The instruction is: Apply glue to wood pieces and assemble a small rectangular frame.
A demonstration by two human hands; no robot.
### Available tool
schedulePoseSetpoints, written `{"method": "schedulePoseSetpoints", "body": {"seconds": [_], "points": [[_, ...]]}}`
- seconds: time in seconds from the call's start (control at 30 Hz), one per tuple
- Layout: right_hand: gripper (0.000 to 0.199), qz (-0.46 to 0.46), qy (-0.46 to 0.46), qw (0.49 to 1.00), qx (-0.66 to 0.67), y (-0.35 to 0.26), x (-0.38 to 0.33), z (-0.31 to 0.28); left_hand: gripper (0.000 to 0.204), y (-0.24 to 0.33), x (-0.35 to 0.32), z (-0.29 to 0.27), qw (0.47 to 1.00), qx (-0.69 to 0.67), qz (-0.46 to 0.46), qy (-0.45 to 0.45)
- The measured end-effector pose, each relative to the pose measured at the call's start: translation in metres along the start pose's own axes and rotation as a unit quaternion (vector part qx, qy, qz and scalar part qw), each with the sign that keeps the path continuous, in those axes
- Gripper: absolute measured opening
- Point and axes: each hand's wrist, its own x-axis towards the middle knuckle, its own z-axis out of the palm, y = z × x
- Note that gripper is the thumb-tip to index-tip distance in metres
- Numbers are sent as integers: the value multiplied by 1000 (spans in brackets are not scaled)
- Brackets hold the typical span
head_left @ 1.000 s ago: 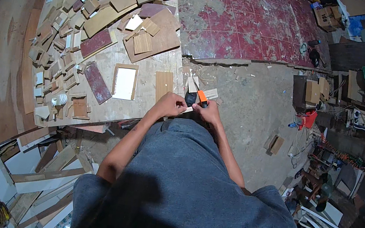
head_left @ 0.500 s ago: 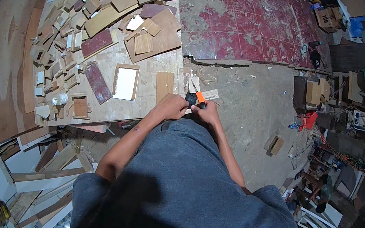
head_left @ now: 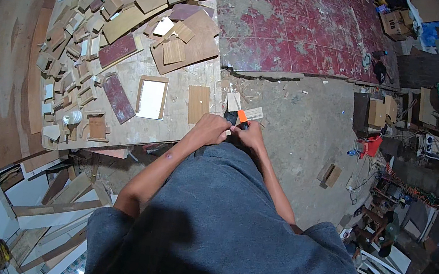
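My left hand [head_left: 210, 130] and my right hand [head_left: 250, 136] meet in front of my chest, just off the right edge of a wooden workbench [head_left: 176, 125]. Together they grip a small black tool with an orange part [head_left: 237, 118]. The orange tip pokes up between the fingers. Which hand bears the tool's weight is hidden by the fingers. A pale wood offcut [head_left: 255, 113] and a small white piece [head_left: 233, 101] lie on the ground just beyond the hands.
The workbench holds a white-centred wooden frame [head_left: 152, 97], a tan board [head_left: 198, 104], a dark red strip [head_left: 119, 98] and several scattered offcuts. Red tiled floor [head_left: 302, 31] lies ahead. Boxes, cables and clutter crowd the right side; boards lean lower left.
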Motion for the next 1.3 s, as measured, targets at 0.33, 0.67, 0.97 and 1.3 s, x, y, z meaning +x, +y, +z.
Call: {"method": "schedulePoseSetpoints", "body": {"seconds": [0.33, 0.67, 0.97, 1.3], "points": [[24, -7, -5, 1000, -4, 3, -1, 2, 23, -12, -3, 7, 990, -34, -133, 42], [22, -13, -16, 999, 39, -7, 2, -6, 21, -26, -6, 10, 958, -233, -166, -12], [24, -98, -59, 993, -5, -12, -7, -24, 16, -25, -11, 14, 943, -287, -170, -16], [31, -42, 1, 999, 7, -4, -7, -26, 17, -20, -14, 4, 950, -251, -186, 22]]}}
